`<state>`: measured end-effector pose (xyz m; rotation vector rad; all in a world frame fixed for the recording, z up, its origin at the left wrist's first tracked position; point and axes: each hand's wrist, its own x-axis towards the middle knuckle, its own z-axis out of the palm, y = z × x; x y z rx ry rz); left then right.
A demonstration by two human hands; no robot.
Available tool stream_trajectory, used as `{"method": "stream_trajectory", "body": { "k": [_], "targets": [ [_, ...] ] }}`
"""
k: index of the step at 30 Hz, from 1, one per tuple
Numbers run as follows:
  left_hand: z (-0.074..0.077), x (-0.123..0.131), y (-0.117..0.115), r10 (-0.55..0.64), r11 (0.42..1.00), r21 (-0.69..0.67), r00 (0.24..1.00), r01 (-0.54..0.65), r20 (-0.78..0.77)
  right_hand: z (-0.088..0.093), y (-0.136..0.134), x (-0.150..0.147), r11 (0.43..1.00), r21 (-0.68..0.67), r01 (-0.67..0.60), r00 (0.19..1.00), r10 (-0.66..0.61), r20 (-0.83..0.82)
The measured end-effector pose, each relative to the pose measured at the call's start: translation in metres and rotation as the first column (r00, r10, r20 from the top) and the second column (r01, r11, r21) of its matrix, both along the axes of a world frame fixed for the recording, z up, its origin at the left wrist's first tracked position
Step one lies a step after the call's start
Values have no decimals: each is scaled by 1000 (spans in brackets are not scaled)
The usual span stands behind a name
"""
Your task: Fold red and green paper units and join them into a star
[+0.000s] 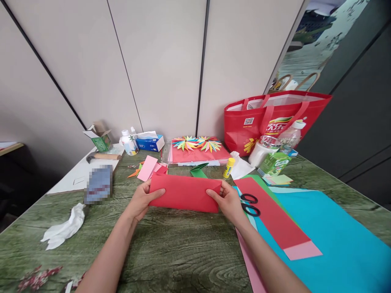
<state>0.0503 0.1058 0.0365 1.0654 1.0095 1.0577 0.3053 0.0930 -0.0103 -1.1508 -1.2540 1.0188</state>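
Red paper (pixel 185 193), one piece: likely light, creasable, best held at its ends, where my left hand (pixel 142 200) and right hand (pixel 228 200) pinch.

Folded red sheet (pixel 186 194): paper, smooth, matt. Below it, tabletop (pixel 180 256): wood-grain look, slight sheen. Right of the folded red sheet: scissors (pixel 249 199), loops smooth black plastic; large blue paper (pixel 324 232), matt. Behind it: 2 rosettes (pixel 185 143), crisp matt paper; red pack (pixel 198 156), glossy clear plastic wrap. Behind and right: glue stick (pixel 229 167), smooth yellow plastic; shopping bag (pixel 256 128), fabric-like, faint sheen. Left of it: hammer (pixel 105 156), wooden handle, metal-looking head; crumpled tissue (pixel 64 228), soft, matt.
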Motion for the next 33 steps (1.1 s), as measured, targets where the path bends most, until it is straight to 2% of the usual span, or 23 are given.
{"method": "stream_trajectory", "body": {
  "k": [3,8,14,20,33],
  "targets": [
    [1,2,0,15,1000,10,1000,-15,-20,1,-1,0,999,-13,-31,999,31,-19],
    [-3,6,2,80,997,20,997,-80,-8,-1,0,0,1000,-5,3,1000,-2,19],
    [-5,11,-1,191,981,29,981,-192,43,-1,-1,-5,999,-4,40,995,-40,-90],
    [-6,14,-2,212,977,2,977,-212,34,3,-4,-8,997,-52,53,984,-61,-168],
    [-9,15,0,267,963,13,963,-268,37,0,-2,-8,996,-23,83,990,-85,-115]
  ]
}}
